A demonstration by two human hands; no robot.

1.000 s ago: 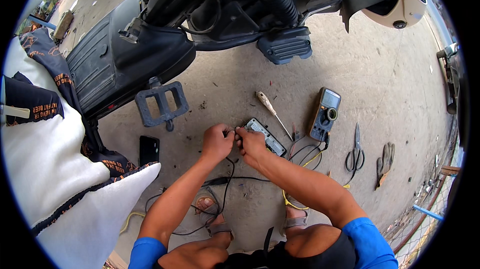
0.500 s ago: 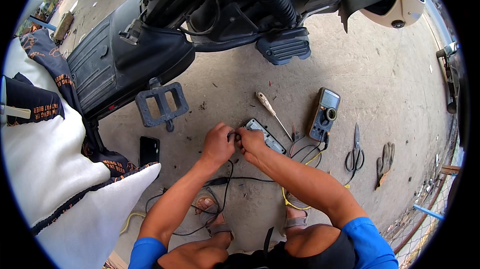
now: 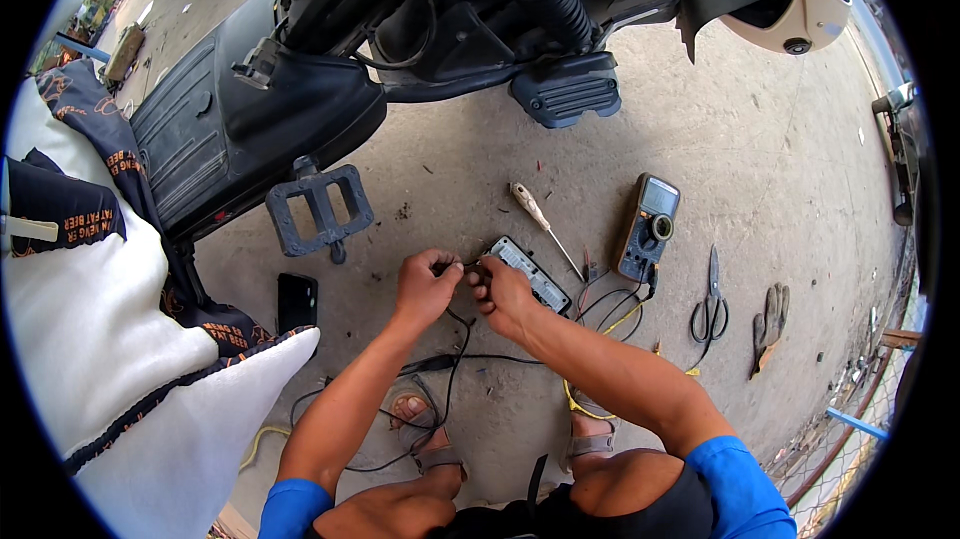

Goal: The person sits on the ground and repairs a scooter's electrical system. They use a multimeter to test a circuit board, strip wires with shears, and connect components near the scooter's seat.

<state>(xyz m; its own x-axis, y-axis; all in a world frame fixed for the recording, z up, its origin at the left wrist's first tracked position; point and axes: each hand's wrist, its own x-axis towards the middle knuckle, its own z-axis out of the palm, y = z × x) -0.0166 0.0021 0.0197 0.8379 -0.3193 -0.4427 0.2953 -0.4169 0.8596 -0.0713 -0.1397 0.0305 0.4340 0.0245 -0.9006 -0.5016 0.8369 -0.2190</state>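
Note:
My left hand is closed in a pinch around a black cable, which trails down toward my feet. Just to its right, my right hand has its fingers curled closed. A thin dark strand crosses the small gap between the fingertips; what the right fingers grip is mostly hidden. Right behind that hand lies a flat grey circuit unit in a black case, tilted on the ground. A screwdriver with a pale handle rests beyond it, its shaft pointing at dark and reddish leads.
A multimeter, black-handled scissors and a work glove lie to the right. On the left are a phone, a pedal and a white padded cover. A dark two-wheeler spans the far side; a helmet is at far right.
My hands have drawn slightly apart, the left shifting a little left, opening a small gap between the fingertips. The black cable below them has shifted slightly.

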